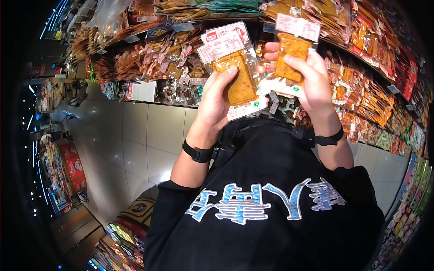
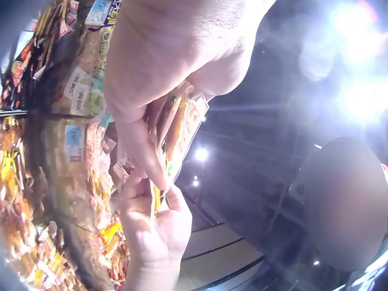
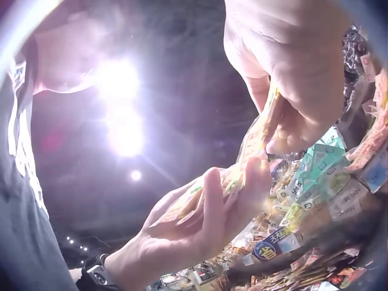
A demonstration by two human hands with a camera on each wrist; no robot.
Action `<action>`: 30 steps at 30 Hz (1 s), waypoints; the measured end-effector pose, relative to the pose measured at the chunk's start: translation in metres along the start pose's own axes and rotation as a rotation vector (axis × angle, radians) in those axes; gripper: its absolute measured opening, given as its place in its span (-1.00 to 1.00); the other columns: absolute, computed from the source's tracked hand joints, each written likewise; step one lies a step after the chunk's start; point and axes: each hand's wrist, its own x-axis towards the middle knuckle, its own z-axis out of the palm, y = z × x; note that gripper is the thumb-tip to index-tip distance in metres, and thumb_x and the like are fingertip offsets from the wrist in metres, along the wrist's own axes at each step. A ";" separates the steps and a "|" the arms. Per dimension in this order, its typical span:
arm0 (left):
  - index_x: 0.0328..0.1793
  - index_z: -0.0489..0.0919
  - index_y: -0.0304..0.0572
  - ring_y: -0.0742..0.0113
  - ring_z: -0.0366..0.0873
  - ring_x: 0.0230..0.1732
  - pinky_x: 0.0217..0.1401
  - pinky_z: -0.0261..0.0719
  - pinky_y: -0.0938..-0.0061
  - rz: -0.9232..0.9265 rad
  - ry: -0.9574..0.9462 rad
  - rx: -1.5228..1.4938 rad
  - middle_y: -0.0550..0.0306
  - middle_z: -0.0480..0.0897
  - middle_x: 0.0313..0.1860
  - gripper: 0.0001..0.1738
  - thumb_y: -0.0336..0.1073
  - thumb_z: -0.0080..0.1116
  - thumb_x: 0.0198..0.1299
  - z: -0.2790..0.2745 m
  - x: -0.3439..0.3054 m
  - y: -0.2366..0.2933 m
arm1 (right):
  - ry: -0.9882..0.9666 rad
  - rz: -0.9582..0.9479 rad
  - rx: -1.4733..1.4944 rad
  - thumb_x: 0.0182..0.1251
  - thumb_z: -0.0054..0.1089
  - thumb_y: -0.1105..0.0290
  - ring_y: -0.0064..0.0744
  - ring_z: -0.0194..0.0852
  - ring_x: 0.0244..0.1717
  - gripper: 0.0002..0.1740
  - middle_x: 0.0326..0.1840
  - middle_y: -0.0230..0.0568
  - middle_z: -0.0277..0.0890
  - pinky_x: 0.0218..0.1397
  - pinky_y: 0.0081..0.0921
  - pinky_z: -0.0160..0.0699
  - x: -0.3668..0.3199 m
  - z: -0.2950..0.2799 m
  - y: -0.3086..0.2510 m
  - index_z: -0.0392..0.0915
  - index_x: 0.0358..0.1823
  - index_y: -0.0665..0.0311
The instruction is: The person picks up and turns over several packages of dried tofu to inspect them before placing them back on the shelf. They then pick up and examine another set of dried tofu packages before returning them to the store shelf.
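At eleven o'clock, the left hand [image 1: 216, 101] has its grip curled round two stacked clear snack packets [image 1: 233, 67], each sealed over an orange-brown slab. The rear one could slip out, being loosely pinned. At one o'clock, the right hand [image 1: 312, 79] grips a third packet [image 1: 291, 54] before the crowded shelf [image 1: 158, 58].

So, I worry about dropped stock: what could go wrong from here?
The left hand holds what look like two stacked packets with only a thumb across the front; the rear one could slip out. The right hand pinches a single packet by fingertips; a loose grip may drop it to the floor.
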 end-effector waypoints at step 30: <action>0.32 0.40 -0.24 0.36 0.54 0.17 0.24 0.50 0.42 -0.010 0.183 0.008 0.10 0.57 0.18 -0.60 -0.25 -0.01 0.44 0.005 0.005 -0.004 | -0.220 0.291 -0.076 0.20 0.36 0.49 -0.46 0.55 0.09 -0.46 0.08 -0.19 0.59 0.22 -0.42 0.47 0.001 0.002 0.043 0.42 0.22 0.39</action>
